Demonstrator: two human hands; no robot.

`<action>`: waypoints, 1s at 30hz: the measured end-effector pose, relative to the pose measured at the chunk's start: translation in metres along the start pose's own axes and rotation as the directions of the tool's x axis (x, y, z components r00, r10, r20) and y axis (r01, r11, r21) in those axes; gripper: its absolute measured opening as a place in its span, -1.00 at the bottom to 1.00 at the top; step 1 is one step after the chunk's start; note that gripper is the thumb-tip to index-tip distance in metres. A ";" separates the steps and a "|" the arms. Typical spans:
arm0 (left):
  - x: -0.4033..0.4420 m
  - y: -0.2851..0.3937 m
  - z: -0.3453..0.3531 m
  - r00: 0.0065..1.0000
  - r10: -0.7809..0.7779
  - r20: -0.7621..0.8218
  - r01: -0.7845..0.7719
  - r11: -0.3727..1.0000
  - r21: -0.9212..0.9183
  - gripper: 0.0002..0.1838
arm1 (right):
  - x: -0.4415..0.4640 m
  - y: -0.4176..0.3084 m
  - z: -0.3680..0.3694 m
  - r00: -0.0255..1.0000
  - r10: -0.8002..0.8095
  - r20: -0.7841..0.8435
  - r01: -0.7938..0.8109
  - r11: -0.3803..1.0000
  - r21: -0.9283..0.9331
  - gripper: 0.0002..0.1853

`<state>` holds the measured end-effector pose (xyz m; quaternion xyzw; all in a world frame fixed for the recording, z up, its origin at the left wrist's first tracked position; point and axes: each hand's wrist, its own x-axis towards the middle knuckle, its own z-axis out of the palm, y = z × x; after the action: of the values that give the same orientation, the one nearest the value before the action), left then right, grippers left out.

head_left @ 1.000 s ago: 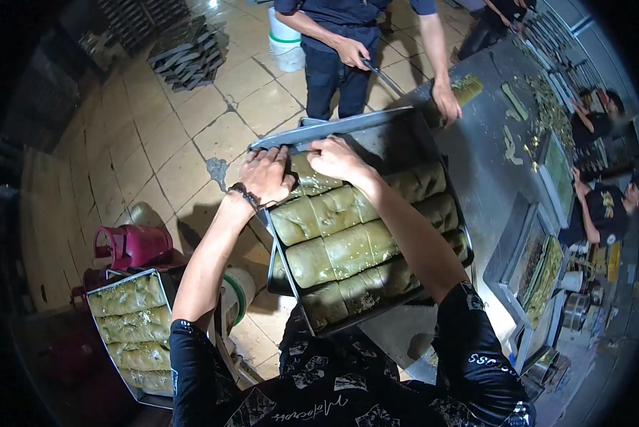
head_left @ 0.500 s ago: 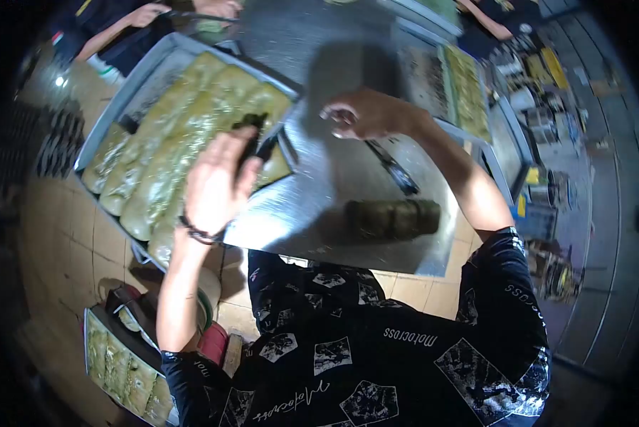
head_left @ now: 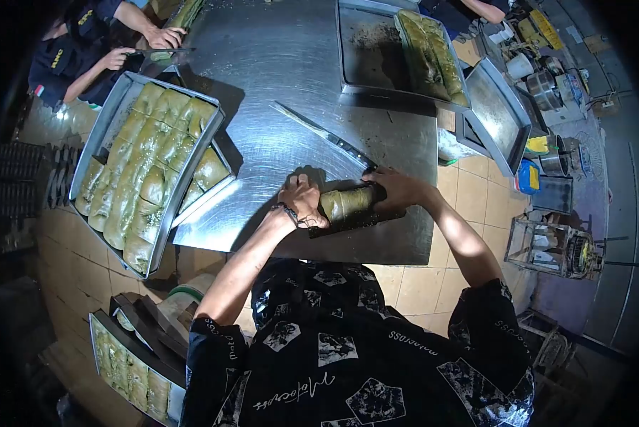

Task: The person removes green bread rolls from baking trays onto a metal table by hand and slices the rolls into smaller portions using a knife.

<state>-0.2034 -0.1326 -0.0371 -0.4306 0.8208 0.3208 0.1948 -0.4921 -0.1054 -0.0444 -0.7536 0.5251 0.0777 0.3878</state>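
A green bread loaf (head_left: 348,203) with a browned crust lies crosswise on the steel table near its front edge. Around its left end are the curled fingers of my left hand (head_left: 303,201), with a dark bracelet at the wrist. My right hand (head_left: 398,191) grips the other end and partly covers it. Just behind the loaf rests a long knife (head_left: 326,136), its black handle close to my right hand. On the left, a metal tray (head_left: 216,117) holds several long green loaves (head_left: 145,156) side by side, some with cuts across them.
The steel table (head_left: 262,64) spans the middle. At the back right stands another tray (head_left: 342,43) with green loaves at its right side. A bare tray (head_left: 501,107) leans beside it. At the upper left, a co-worker's hands (head_left: 164,38) hold a knife over green bread.
My left hand has left the tray's loaves and moved right onto the single loaf. My right hand has come down onto its right end. The view has shifted.
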 end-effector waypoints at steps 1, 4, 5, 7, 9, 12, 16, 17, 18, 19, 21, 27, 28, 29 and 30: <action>0.000 0.002 -0.002 1.000 -0.014 0.010 0.015 1.000 -0.016 -0.04 | -0.001 -0.015 -0.007 1.000 0.019 0.019 -0.018 0.998 -0.055 -0.03; 0.003 -0.002 0.007 1.000 0.013 -0.023 -0.015 0.996 -0.084 -0.05 | 0.007 -0.044 -0.013 0.997 0.047 0.067 -0.033 0.979 -0.201 -0.03; 0.007 -0.005 0.014 1.000 0.023 -0.002 -0.023 0.992 -0.124 -0.03 | 0.016 -0.038 -0.002 0.996 0.043 0.076 -0.024 0.973 -0.231 -0.04; 0.005 -0.002 0.017 1.000 0.020 -0.018 -0.022 0.988 -0.153 0.00 | 0.022 -0.040 0.000 0.992 0.032 0.122 0.000 0.966 -0.258 -0.10; -0.007 0.001 0.029 0.991 0.024 -0.129 -0.036 0.995 -0.091 -0.09 | 0.027 -0.046 -0.003 0.978 0.006 0.210 0.049 0.966 -0.254 -0.20; -0.039 0.002 0.033 0.958 0.043 -0.284 -0.073 0.993 -0.096 -0.19 | 0.031 -0.055 -0.005 0.977 -0.152 0.147 0.175 0.972 -0.157 -0.34; -0.083 -0.031 0.031 0.734 0.012 -0.679 -0.169 0.972 -0.166 -0.28 | 0.055 -0.094 -0.031 0.970 -0.238 0.059 0.233 0.969 0.080 -0.35; -0.095 -0.046 0.018 0.702 -0.022 -0.712 -0.170 0.965 -0.198 -0.27 | 0.063 -0.110 -0.050 0.967 -0.254 0.009 0.247 0.946 0.209 -0.31; -0.110 -0.063 -0.001 0.664 -0.061 -0.745 -0.166 0.960 -0.226 -0.25 | 0.072 -0.131 -0.070 0.953 -0.302 -0.030 0.301 0.928 0.218 -0.33; -0.125 -0.085 -0.022 0.619 -0.100 -0.779 -0.163 0.954 -0.252 -0.22 | 0.089 -0.156 -0.090 0.929 -0.365 -0.066 0.370 0.902 0.221 -0.34; -0.155 -0.138 -0.068 0.547 -0.153 -0.823 -0.115 0.960 -0.255 -0.21 | 0.135 -0.209 -0.129 0.859 -0.495 -0.127 0.511 0.843 0.171 -0.35; -0.212 -0.352 -0.183 0.407 -0.336 -0.849 0.133 0.942 -0.309 -0.21 | 0.322 -0.370 -0.196 0.771 -0.602 -0.208 0.637 0.736 0.230 -0.44; -0.210 -0.390 -0.193 0.436 -0.383 -0.814 0.189 0.924 -0.333 -0.21 | 0.367 -0.382 -0.195 0.755 -0.619 -0.215 0.655 0.717 0.237 -0.46; -0.204 -0.429 -0.200 0.509 -0.383 -0.771 0.165 0.922 -0.350 -0.18 | 0.407 -0.394 -0.194 0.739 -0.635 -0.226 0.674 0.699 0.240 -0.48; -0.195 -0.463 -0.202 0.583 -0.376 -0.720 0.139 0.920 -0.367 -0.14 | 0.436 -0.405 -0.191 0.752 -0.625 -0.210 0.659 0.699 0.278 -0.50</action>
<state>0.2807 -0.3550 0.0578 -0.6642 0.6988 0.1794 -0.1957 -0.0119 -0.4915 0.0620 -0.8146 0.2528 -0.1904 0.4861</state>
